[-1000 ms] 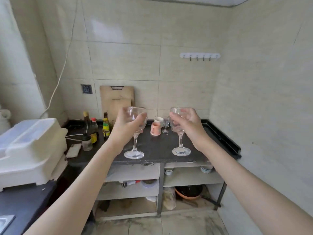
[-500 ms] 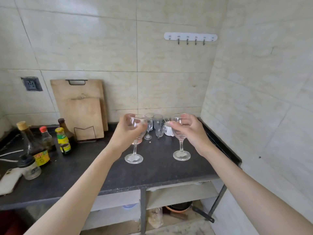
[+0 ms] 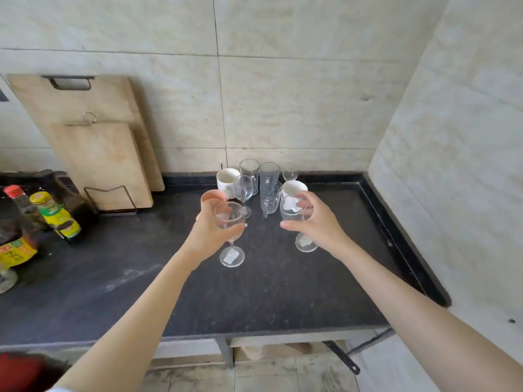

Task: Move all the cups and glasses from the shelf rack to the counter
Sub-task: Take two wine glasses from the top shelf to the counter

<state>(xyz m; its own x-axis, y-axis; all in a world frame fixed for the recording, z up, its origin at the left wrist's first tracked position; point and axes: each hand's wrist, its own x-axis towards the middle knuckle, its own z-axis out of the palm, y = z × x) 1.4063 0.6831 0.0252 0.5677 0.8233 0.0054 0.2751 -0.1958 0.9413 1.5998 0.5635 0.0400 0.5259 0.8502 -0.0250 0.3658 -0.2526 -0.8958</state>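
Your L hand (image 3: pixel 209 236) holds 1 wine glass (image 3: pixel 229 222), R hand (image 3: pixel 317 222) holds 1 more (image 3: pixel 294 213); approx 7 cups/glasses (image 3: pixel 268 182) at bench (image 3: pixel 141 278) rear.

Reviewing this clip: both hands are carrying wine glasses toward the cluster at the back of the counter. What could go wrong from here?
1. The right hand holds its wine glass close to the white mug and the tall tumbler; setting it down there could knock them.
2. The left hand grips its wine glass by the bowl, right beside the pink cup and the small stemmed glass, so either may tip.
3. Both glasses look tilted; a foot landing unevenly on the counter could topple.
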